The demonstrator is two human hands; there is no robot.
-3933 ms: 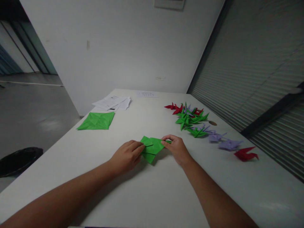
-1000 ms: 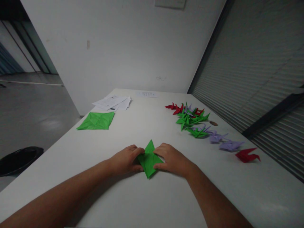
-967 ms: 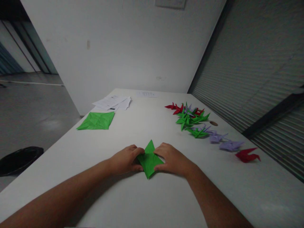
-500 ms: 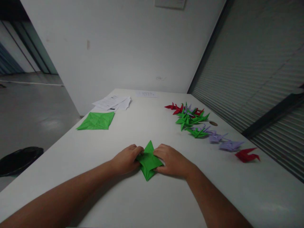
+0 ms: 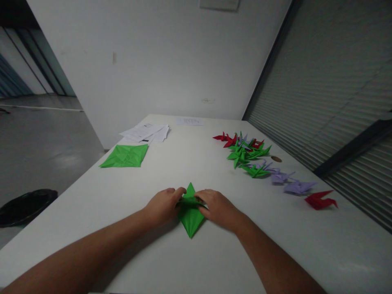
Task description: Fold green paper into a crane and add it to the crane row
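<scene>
Watching remotely, I see the left hand (image 5: 163, 207) and right hand (image 5: 219, 207) gripping opposite sides of the green folded paper (image 5: 191, 221), a red paper crane (image 5: 318, 200) well to its right.

White printed paper sheets (image 5: 143, 132) are lying overlapped near the left edge of the white table (image 5: 183, 269). A black round-mouthed bin (image 5: 27, 207) is standing left of it, above the grey floor (image 5: 55, 147); grey slatted blinds (image 5: 321, 81) are hanging along the right, meeting a plain white wall (image 5: 153, 61).
</scene>
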